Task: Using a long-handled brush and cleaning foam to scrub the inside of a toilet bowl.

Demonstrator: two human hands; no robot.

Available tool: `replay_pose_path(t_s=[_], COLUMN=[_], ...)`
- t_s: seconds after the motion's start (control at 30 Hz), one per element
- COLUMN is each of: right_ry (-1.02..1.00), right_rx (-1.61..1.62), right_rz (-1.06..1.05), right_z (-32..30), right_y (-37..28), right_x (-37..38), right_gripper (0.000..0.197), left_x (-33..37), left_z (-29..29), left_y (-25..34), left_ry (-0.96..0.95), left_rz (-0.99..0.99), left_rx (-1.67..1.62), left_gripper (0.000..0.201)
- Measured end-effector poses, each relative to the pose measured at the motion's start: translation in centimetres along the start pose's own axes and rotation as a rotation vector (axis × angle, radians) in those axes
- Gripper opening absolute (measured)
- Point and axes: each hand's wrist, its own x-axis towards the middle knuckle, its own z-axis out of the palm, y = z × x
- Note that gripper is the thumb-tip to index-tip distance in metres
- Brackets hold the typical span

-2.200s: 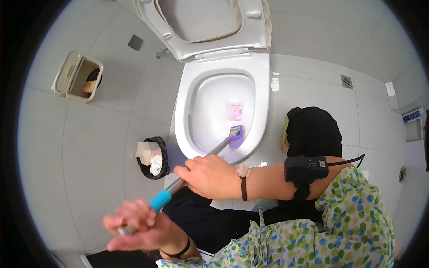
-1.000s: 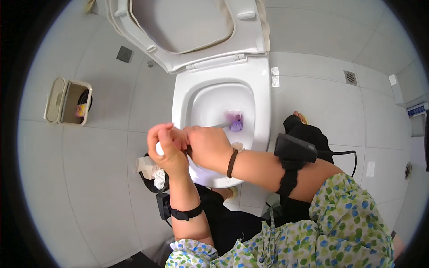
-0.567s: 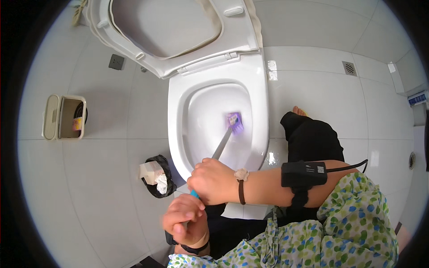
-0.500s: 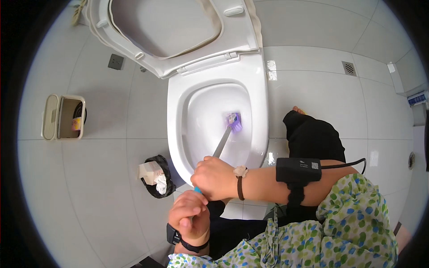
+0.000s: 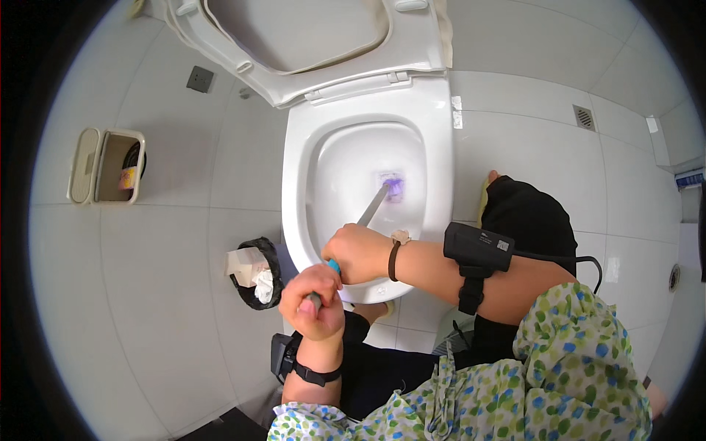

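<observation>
Both fists are wrapped round a long-handled toilet brush [image 5: 373, 206]. My right hand [image 5: 357, 253] grips the handle farther up, nearer the bowl. Close below it, my left hand [image 5: 315, 300] closes round the end, which pokes out by the thumb. A blue bit of the handle shows between the two. Inside the white toilet [image 5: 294, 192], the purple brush head is down at the bottom of the bowl, partly blurred, seemingly in the water. The toilet's seat and lid [image 5: 290, 92] are raised at the back.
Left of the toilet stands a bin with a black bag [image 5: 275, 273], holding a carton and crumpled white paper. Farther left is an open beige box [image 5: 137, 192] with items inside. A floor drain [image 5: 584, 117] lies at the right. My black-trousered leg [image 5: 529, 220] is beside the toilet.
Seen from a slightly shifted view, the brush head sits lower in the bowl and shows less. Both hands have moved a little up the picture, still gripping the handle.
</observation>
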Motion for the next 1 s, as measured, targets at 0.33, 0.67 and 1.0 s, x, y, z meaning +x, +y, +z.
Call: replay_pose_path(t_s=[0.33, 0.67, 1.0], right_ry=[0.222, 0.229, -0.159], right_rx=[0.201, 0.075, -0.351], right_rz=[0.028, -0.06, -0.184], right_z=[-2.4, 0.4, 3.7], right_y=[-6.1, -1.1, -0.7], right_x=[0.4, -1.7, -3.8], right_gripper=[0.02, 0.016, 0.013], left_x=[6.7, 0.7, -6.9], left_z=[0.4, 0.6, -1.9], left_y=[7.3, 2.0, 1.4], left_ry=[-0.115, -0.149, -0.351], left_rz=[-0.139, 0.012, 0.064], left_rx=[-0.01, 0.03, 0.106], left_gripper=[0.031, 0.036, 0.033])
